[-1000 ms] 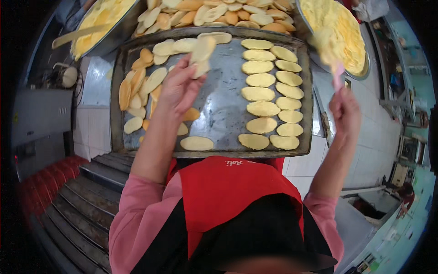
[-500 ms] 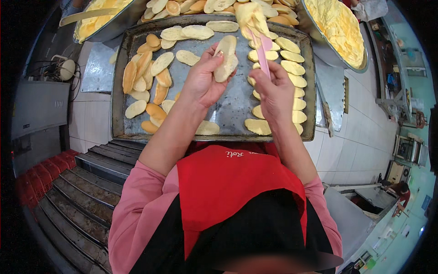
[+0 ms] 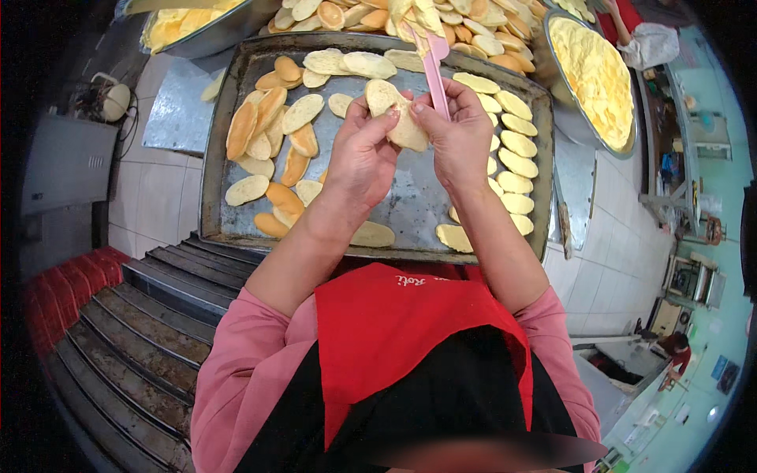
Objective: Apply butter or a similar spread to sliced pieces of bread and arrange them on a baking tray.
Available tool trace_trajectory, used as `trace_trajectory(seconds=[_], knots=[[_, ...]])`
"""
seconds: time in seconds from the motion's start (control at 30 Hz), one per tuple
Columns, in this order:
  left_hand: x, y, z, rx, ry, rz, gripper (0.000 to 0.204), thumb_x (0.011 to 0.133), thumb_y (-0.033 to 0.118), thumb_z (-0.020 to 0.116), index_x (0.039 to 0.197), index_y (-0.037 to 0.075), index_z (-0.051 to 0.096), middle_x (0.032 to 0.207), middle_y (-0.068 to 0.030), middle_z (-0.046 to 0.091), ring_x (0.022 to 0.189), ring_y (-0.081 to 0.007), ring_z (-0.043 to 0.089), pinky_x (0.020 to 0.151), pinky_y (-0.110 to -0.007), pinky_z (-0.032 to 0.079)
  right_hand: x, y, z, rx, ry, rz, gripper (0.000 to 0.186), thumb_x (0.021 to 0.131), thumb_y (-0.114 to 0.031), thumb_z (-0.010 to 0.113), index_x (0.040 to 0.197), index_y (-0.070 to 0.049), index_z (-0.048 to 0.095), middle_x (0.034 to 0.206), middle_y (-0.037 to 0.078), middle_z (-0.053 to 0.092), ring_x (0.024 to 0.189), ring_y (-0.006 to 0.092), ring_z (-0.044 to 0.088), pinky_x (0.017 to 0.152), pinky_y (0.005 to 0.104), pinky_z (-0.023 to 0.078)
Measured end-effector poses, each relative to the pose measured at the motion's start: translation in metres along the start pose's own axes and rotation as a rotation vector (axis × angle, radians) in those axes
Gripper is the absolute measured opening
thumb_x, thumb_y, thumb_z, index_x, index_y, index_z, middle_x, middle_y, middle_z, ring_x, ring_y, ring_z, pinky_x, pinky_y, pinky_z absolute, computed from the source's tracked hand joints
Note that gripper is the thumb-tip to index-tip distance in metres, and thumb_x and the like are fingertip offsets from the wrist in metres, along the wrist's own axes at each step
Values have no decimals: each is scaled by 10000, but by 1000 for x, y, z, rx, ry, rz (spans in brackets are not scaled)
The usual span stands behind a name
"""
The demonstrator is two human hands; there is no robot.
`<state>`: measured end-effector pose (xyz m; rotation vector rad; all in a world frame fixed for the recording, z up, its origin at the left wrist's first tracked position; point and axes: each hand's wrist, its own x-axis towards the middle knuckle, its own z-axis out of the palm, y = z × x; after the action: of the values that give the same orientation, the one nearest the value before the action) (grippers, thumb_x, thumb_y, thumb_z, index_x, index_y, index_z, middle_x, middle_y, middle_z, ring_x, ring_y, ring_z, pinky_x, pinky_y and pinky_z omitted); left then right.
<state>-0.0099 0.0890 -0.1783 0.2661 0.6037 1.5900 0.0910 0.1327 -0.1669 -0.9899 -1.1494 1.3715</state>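
Observation:
My left hand [image 3: 363, 158] grips an oval slice of bread [image 3: 410, 130] over the middle of a dark metal baking tray [image 3: 406, 197]. The slice looks bent or partly folded between my two hands. My right hand [image 3: 460, 146] is closed round the handle of a pink spatula [image 3: 433, 75], whose far end carries thick yellow cream [image 3: 412, 16]. That hand's thumb presses on the slice's right edge. Loose oval bread pieces [image 3: 303, 113], some browned and some pale, lie on the tray's left. Pale yellow ovals [image 3: 518, 144] form rows along its right side, partly behind my right hand.
A metal bowl of yellow cream [image 3: 591, 75] stands at the far right, another cream bowl [image 3: 189, 27] at the far left. Beyond the tray is a heap of bread ovals [image 3: 497, 35]. A long-handled tool [image 3: 563, 221] lies right of the tray. Dark stacked trays [image 3: 134, 339] sit lower left.
My hands have come together, and the right thumb now touches the slice. The slice, flat and upright before, is now bent. The spatula has moved left, its cream end farther away. The view has shifted slightly.

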Motion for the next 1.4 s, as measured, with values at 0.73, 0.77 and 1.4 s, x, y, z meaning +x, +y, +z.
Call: trace_trajectory(seconds=[0.73,0.77,1.4], knots=[[23,43,-73,-455,63,22,251,938,274,366,1155,167,431,1044,-95,538,917,-218,519,838,-426,424,236,-11,-29,-382,196,-433,300,685,-1,671,955,70,563,681,28,549,494,62,431,437,193,315],[22,43,-75,-456,77,29,251,938,274,366,1155,167,431,1044,-95,538,917,-218,519,838,-426,424,230,-15,-25,-248,143,-402,298,697,-55,672,955,61,577,713,50,577,555,74,478,492,197,358],[15,21,-41,-394,-125,-217,363,924,281,416,1134,-4,492,1119,-143,551,1077,-236,513,903,-378,445,-41,-16,-84,-841,-458,-448,359,701,47,585,1027,-94,634,692,61,515,617,199,490,549,293,371]])
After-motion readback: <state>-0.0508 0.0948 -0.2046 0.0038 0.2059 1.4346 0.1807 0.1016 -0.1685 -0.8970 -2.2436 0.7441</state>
